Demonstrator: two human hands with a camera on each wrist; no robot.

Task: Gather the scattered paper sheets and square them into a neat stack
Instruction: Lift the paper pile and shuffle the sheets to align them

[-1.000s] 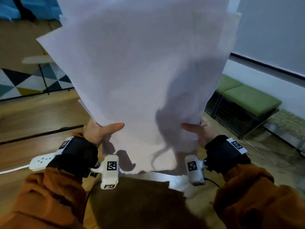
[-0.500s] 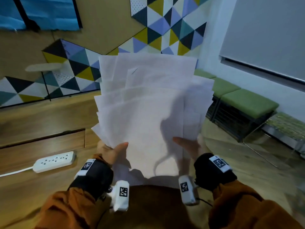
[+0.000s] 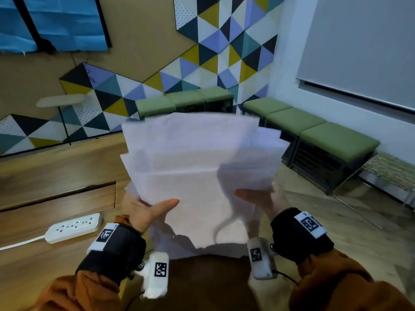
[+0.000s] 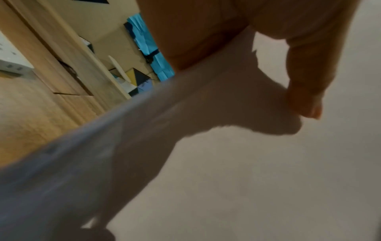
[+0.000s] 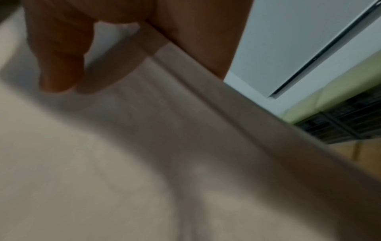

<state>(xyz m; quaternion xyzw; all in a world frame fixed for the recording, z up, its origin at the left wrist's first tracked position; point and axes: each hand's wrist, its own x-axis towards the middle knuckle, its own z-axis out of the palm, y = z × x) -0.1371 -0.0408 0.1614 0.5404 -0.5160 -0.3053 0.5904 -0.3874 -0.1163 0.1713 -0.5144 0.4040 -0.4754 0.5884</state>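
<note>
While both hands pinch uneven paper sheets; power strip left; green benches behind.

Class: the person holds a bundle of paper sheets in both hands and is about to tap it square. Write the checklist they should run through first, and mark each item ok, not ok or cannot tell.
1. Left hand holds the paper sheets: ok, thumb on front at the left edge.
2. Right hand holds the sheets: ok, thumb on front at the right edge.
3. Top edges level: not ok, they are stepped and fanned.
4. Side edges level: not ok, corners stick out both sides.
5. Power strip out of the way: ok, it lies left of the hands on the wooden table.
6. All sheets gathered: cannot tell, the bundle hides what is beneath it.
</note>
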